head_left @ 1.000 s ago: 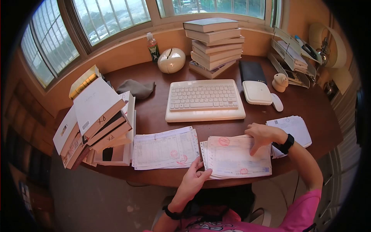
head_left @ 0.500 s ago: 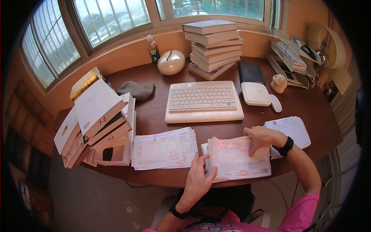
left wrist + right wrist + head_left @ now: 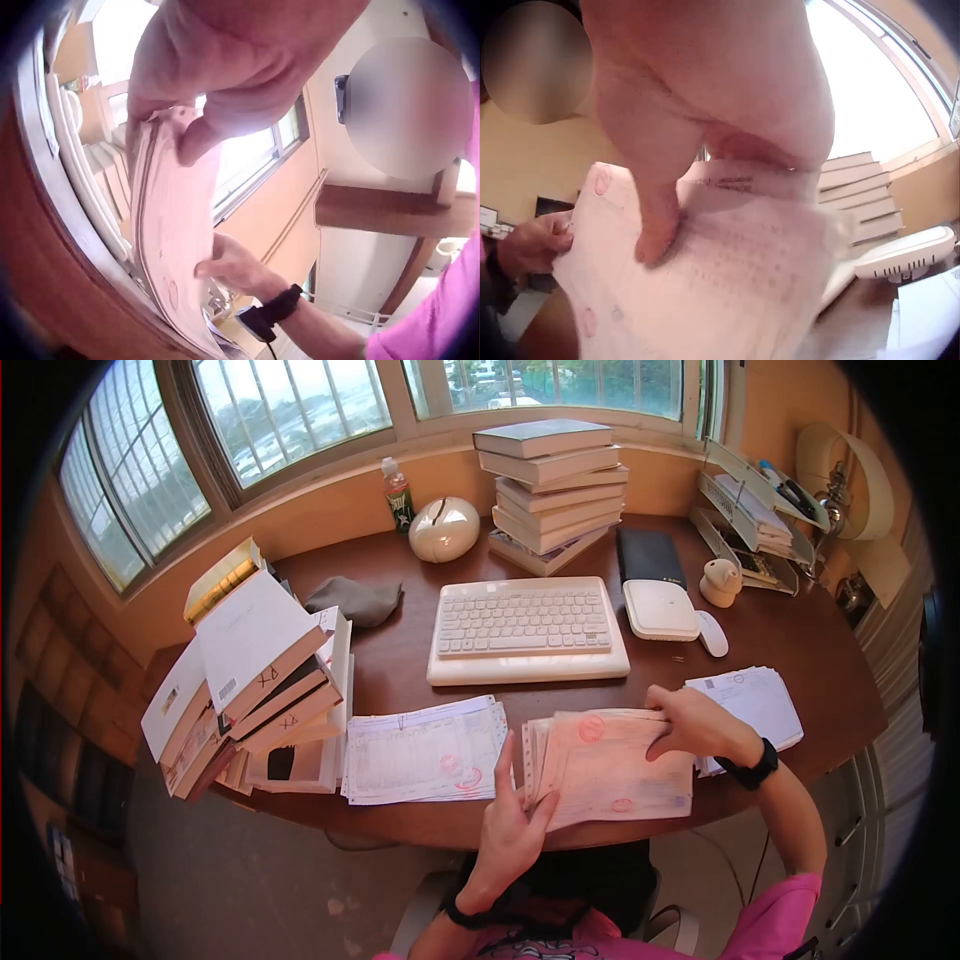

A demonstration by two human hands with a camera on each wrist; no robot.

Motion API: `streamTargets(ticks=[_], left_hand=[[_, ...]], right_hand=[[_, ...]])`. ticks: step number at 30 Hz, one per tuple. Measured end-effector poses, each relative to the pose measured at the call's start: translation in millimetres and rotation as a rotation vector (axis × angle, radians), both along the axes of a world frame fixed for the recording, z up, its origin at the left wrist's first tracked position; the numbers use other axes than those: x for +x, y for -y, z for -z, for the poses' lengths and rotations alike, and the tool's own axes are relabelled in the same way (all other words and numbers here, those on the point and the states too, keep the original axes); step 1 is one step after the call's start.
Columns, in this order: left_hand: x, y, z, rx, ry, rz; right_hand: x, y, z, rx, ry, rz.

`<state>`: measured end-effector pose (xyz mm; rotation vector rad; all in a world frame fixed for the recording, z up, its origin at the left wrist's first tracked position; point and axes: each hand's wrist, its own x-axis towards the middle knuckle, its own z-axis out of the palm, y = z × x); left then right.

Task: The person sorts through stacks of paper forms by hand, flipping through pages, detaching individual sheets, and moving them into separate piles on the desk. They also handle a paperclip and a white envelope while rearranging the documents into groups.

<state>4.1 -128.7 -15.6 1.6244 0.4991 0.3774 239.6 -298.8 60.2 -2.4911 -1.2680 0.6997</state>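
Note:
A stack of printed forms with red stamps [image 3: 620, 770] is tilted up off the desk at the front edge. My left hand [image 3: 510, 825] pinches its left edge, thumb on the printed face and fingers behind. At the upper right corner, my right hand [image 3: 700, 722] grips the stack, its thumb [image 3: 656, 232] flat on the top sheet and the fingers hidden behind the paper. Seen from the left wrist, the sheets [image 3: 176, 217] stand on edge and bow slightly. To the left lies a second pile of stamped forms [image 3: 420, 750]; a pile of white papers [image 3: 755, 705] lies at the right.
A white keyboard [image 3: 525, 620] sits behind the forms, with a white router-like box [image 3: 660, 610] and mouse [image 3: 712, 633] to its right. Leaning books [image 3: 260, 640] crowd the left end. A tall book stack [image 3: 555, 490] and wire tray [image 3: 755, 520] stand at the back.
My left hand has moved up along the stack's left edge and taken hold of it. The stack has tilted up from the desk, its left edges fanning a little, with my right hand still at its corner.

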Motion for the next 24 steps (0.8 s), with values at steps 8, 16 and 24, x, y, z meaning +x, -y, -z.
streamTargets(ticks=[8,16,24], left_hand=[[-39,-35,27,0.358,0.257,-0.041],[-33,-37,41,0.207,0.480,0.058],[-42,-40,12,0.244,0.261,0.084]], right_hand=[[-11,38,49,0.784,-0.384,0.195],[-16,22,48,0.656,-0.724,0.318],[-5,0,62,0.751,-0.616,-0.171]])
